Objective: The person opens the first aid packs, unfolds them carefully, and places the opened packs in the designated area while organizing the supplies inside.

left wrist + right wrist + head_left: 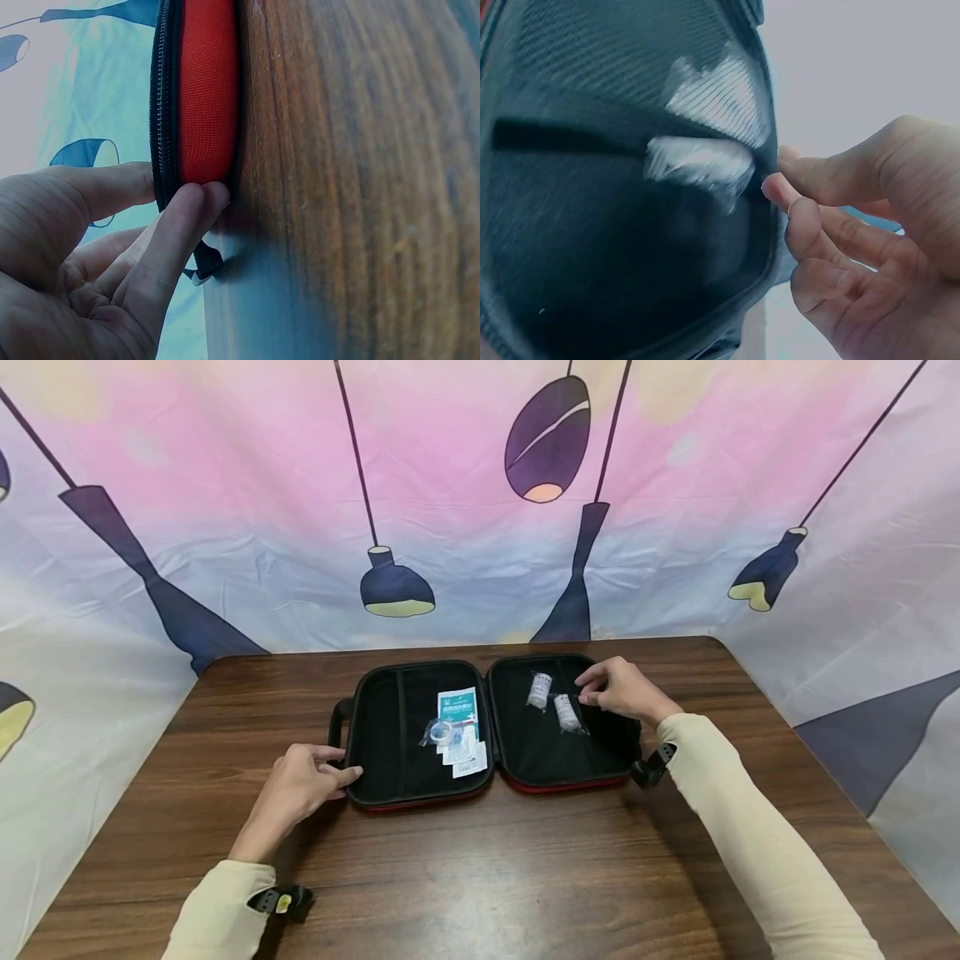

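A black-lined zip case (pixel 382 735) with a red outer shell lies unfolded on the table. My left hand (pixel 307 777) holds its left half by the near left corner, the thumb at the zipped rim and fingers against the red side (pixel 210 90). My right hand (pixel 622 689) hovers over the right half with bent fingers, nothing visible between them. Just left of its fingertips is a plastic-wrapped bandage roll (pixel 566 713); a second wrapped roll (pixel 539 690) lies farther left. In the right wrist view both rolls appear beyond the fingertips.
In the case's left half lie a green-and-white packet (pixel 457 703), smaller white packets (pixel 470 762) and a clear-wrapped roll of tape (pixel 441 732). The case's carry handle (pixel 337 722) sticks out left. A patterned cloth (pixel 465 527) hangs behind the wooden table (pixel 465 877).
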Demonstrator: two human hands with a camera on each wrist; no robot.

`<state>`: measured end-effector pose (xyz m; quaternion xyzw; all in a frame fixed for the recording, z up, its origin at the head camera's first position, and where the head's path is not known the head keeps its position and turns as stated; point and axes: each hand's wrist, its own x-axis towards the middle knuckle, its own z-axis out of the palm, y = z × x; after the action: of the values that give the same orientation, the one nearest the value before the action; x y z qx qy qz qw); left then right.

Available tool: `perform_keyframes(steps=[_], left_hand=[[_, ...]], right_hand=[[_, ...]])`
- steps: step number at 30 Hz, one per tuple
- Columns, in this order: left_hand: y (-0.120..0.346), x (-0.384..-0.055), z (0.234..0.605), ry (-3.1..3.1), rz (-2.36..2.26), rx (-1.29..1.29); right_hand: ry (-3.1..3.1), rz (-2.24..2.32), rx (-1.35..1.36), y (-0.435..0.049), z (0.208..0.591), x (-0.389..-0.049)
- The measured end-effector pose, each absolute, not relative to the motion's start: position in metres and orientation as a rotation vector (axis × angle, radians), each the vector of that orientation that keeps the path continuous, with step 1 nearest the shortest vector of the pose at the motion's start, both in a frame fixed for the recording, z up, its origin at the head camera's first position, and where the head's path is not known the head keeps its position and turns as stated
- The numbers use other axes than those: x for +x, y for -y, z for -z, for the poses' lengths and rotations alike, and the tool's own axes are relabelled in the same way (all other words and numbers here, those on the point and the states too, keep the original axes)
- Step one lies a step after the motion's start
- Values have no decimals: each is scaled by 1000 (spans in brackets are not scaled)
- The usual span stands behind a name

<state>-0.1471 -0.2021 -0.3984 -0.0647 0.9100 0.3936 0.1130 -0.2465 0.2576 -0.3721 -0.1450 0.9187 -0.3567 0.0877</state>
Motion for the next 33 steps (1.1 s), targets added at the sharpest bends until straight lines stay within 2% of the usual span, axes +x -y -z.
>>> perform_keyframes(steps=[12,33], left_hand=[[202,-148,398,-2667,-1147,-196],[202,-146,397,-2691,-1117,-191]], right_hand=[[-2723,1018,-576,-218,362,-241],[-2738,759,-859,-110,372,-228]])
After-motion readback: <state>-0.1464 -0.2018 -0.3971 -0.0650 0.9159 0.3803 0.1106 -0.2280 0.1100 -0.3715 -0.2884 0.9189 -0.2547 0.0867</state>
